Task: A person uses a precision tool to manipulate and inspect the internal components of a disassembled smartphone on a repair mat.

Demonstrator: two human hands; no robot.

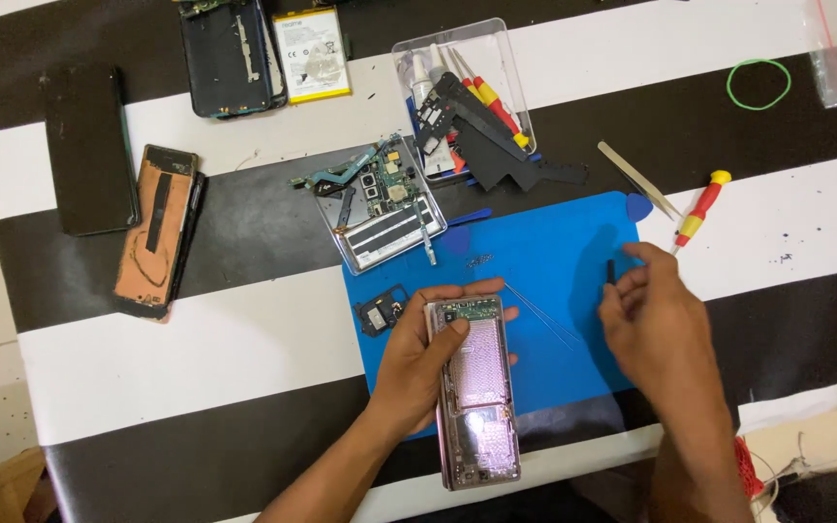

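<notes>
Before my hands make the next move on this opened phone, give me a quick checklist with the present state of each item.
1. Opened phone with pinkish inner frame steadied: ok, the left hand grips its upper part, thumb on top.
2. Small dark part secured: ok, pinched in the fingertips of the right hand.
3. Phone over the blue work mat: not ok, its lower end hangs past the mat's near edge.
4. Red and yellow screwdriver within reach: ok, lying just beyond the right hand.
5. Metal tweezers free: ok, lying untouched beside the screwdriver.
6. Which part the dark piece is: cannot tell, too small.
</notes>
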